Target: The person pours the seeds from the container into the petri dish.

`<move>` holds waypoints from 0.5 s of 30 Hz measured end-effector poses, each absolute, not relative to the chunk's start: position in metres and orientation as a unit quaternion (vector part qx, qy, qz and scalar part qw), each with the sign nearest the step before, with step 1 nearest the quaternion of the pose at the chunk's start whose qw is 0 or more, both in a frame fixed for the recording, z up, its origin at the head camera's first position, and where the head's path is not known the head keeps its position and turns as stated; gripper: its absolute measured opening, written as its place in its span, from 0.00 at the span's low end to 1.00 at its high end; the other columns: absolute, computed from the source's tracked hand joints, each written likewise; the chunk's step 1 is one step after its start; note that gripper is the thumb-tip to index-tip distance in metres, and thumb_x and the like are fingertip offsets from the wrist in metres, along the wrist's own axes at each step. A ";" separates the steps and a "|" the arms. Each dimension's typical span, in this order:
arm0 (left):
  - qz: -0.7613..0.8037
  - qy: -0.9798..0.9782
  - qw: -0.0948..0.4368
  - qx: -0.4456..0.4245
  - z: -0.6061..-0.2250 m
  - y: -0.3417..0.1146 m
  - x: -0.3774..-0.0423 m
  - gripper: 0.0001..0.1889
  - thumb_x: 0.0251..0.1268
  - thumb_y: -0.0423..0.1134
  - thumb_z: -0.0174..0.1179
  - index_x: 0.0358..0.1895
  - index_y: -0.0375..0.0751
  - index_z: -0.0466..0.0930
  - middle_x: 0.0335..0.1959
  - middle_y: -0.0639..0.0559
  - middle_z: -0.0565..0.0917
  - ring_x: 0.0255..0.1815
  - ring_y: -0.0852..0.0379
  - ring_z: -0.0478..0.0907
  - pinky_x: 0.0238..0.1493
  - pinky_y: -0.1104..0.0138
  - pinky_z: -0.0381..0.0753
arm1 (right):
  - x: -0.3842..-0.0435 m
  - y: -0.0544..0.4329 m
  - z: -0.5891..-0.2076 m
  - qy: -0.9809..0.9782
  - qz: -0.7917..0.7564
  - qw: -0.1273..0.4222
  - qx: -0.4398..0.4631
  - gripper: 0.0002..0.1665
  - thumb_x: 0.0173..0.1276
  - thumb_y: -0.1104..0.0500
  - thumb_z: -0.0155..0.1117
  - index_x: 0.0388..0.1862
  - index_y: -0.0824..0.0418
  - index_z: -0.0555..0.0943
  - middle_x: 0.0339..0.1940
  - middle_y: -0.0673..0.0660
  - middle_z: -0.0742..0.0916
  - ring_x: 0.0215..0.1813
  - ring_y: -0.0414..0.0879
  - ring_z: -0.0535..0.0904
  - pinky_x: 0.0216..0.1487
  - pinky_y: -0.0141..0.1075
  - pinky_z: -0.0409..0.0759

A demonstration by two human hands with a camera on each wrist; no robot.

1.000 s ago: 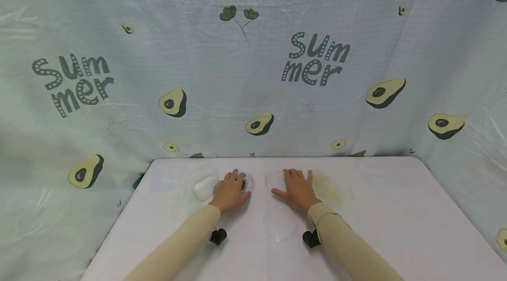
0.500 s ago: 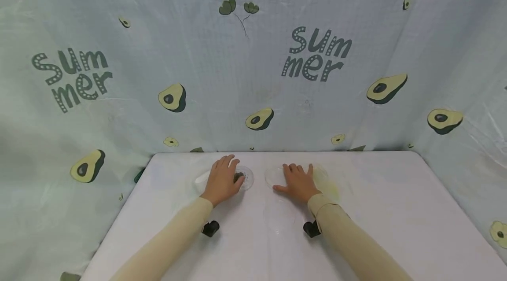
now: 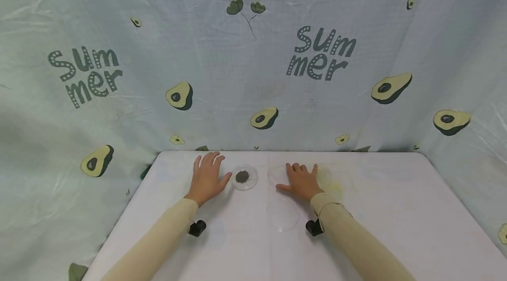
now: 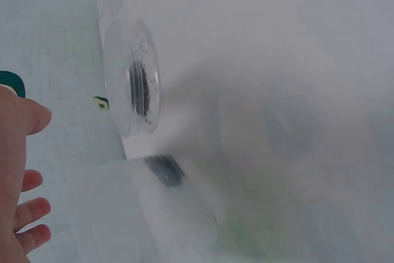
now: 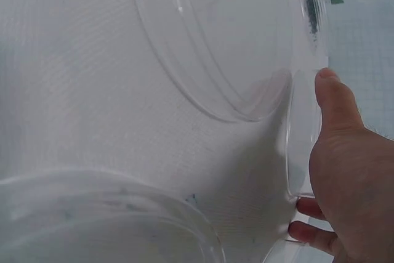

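The left hand point(image 3: 207, 177) is spread over the far left part of the desk point(image 3: 376, 215), its fingers straight and its thumb reaching out to the right. Just beside that thumb, on the right, a shallow clear dish point(image 3: 244, 177) lies flat with a small heap of dark grains point(image 3: 242, 177) in its middle. The left wrist view catches part of another clear thing point(image 4: 184, 214) below the grain dish; its shape is too blurred to tell.

The right hand point(image 3: 303, 182) sits further right, palm down, with fingers apart and thumb stretched to the left. It touches a flat clear dish point(image 3: 277, 177) at the far middle, just right of the grain dish and apart from it. Another flat clear dish point(image 3: 282, 215) lies nearer, just short of that one. Right of the right hand is a faintly yellowish round piece point(image 3: 324, 177), partly covered by the hand.

Both arms wear beige sleeves point(image 3: 348, 237), and a small black device point(image 3: 197, 228) shows by the left wrist. Behind the desk hangs a pale sheet point(image 3: 222, 65) printed with avocados and the word "summer".
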State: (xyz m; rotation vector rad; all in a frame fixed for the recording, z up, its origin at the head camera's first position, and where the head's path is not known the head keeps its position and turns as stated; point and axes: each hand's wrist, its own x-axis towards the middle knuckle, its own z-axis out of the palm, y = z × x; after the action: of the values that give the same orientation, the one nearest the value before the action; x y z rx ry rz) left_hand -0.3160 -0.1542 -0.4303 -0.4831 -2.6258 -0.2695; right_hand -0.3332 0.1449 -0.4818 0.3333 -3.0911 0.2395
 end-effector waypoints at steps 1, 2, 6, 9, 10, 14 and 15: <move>-0.099 -0.953 0.226 -0.174 -0.432 -0.157 -0.315 0.26 0.59 0.50 0.65 0.57 0.38 0.75 0.60 0.40 0.75 0.65 0.44 0.68 0.69 0.40 0.57 | -0.333 0.144 -0.483 -0.991 0.078 0.010 0.107 0.54 0.56 0.27 0.62 0.71 0.60 0.66 0.65 0.64 0.76 0.66 0.62 0.70 0.67 0.75 0.47; -0.102 -0.954 0.222 -0.172 -0.433 -0.159 -0.315 0.27 0.59 0.50 0.65 0.57 0.39 0.75 0.61 0.40 0.75 0.66 0.44 0.68 0.70 0.40 0.56 | -0.332 0.144 -0.483 -0.991 0.080 0.009 0.108 0.54 0.56 0.27 0.62 0.71 0.60 0.66 0.65 0.64 0.76 0.66 0.62 0.70 0.67 0.74 0.48; -0.114 -0.955 0.218 -0.164 -0.441 -0.167 -0.313 0.29 0.59 0.53 0.65 0.59 0.38 0.73 0.63 0.40 0.73 0.67 0.43 0.66 0.70 0.40 0.55 | -0.330 0.142 -0.486 -0.990 0.080 0.011 0.113 0.53 0.57 0.28 0.62 0.72 0.60 0.65 0.64 0.64 0.76 0.66 0.62 0.70 0.67 0.74 0.50; -0.124 -0.956 0.216 -0.156 -0.444 -0.172 -0.314 0.32 0.59 0.55 0.64 0.60 0.38 0.72 0.64 0.39 0.72 0.68 0.42 0.65 0.70 0.40 0.55 | -0.329 0.143 -0.486 -0.990 0.082 0.017 0.114 0.54 0.57 0.28 0.62 0.72 0.60 0.65 0.64 0.64 0.76 0.66 0.62 0.70 0.67 0.74 0.51; -0.127 -0.956 0.215 -0.152 -0.444 -0.173 -0.314 0.32 0.59 0.55 0.64 0.61 0.38 0.72 0.64 0.39 0.71 0.68 0.42 0.64 0.70 0.40 0.54 | -0.330 0.143 -0.485 -0.990 0.084 0.018 0.114 0.54 0.57 0.28 0.62 0.72 0.61 0.65 0.64 0.64 0.76 0.66 0.62 0.70 0.67 0.74 0.51; -0.139 -0.954 0.218 -0.151 -0.443 -0.179 -0.316 0.33 0.59 0.56 0.63 0.62 0.38 0.70 0.66 0.39 0.69 0.70 0.42 0.63 0.70 0.41 0.54 | -0.333 0.146 -0.486 -0.989 0.084 0.032 0.115 0.54 0.56 0.27 0.61 0.71 0.61 0.67 0.63 0.64 0.77 0.65 0.62 0.71 0.67 0.74 0.52; -0.139 -0.953 0.221 -0.151 -0.442 -0.180 -0.317 0.34 0.58 0.56 0.63 0.62 0.38 0.70 0.66 0.39 0.69 0.70 0.42 0.63 0.70 0.42 0.54 | -0.333 0.146 -0.486 -0.989 0.084 0.036 0.116 0.54 0.56 0.27 0.61 0.70 0.61 0.67 0.62 0.64 0.77 0.65 0.62 0.71 0.66 0.74 0.52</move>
State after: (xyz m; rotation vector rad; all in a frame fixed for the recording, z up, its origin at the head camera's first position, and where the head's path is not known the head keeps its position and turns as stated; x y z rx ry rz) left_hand -0.3167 -0.1803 -0.4420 -0.4176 -2.6354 -0.3851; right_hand -0.3333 0.1465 -0.4857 0.3560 -3.0373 0.2564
